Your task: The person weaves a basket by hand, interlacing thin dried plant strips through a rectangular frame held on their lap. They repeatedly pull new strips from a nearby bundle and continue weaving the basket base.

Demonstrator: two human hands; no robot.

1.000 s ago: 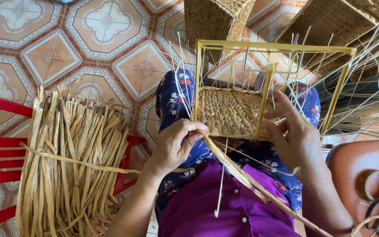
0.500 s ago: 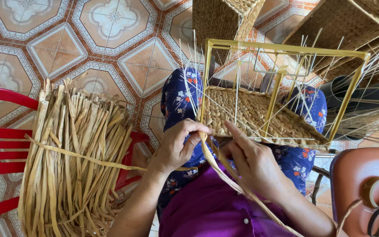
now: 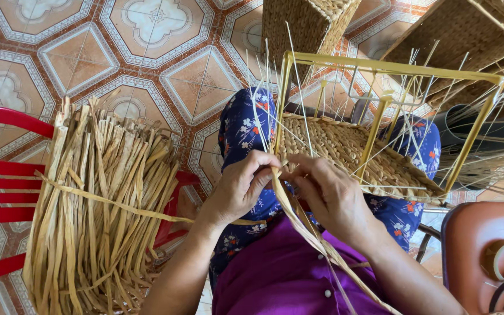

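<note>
While the person is sitting with the work across the lap, the bundle of dried strips [image 3: 97, 216] is lying to the left of the yellow wire frame [image 3: 392, 70], tied round its middle and leaning on a red chair [image 3: 1, 192]; it is resting close to the left elbow, so a wide swing of that arm is likely to be tipping it onto the tiled floor [image 3: 77, 52]. Finished woven baskets [image 3: 310, 20] are standing beyond the frame. Inside the frame, the woven base [image 3: 345, 151] is slanting down to the right, and the frame is looking only loosely balanced on the knees, so a hard tug could be sliding it off. Thin upright stakes [image 3: 298, 87] are sticking up from the base near the face, and they could be bending or snapping if pressed sideways. At the frame's near left corner, the left hand [image 3: 237, 186] and the right hand [image 3: 328, 195] are both pinching closed on a flat weaving strand [image 3: 304, 227], which is trailing down over the purple shirt [image 3: 287, 280]; twisting it too sharply there may be splitting it.
</note>
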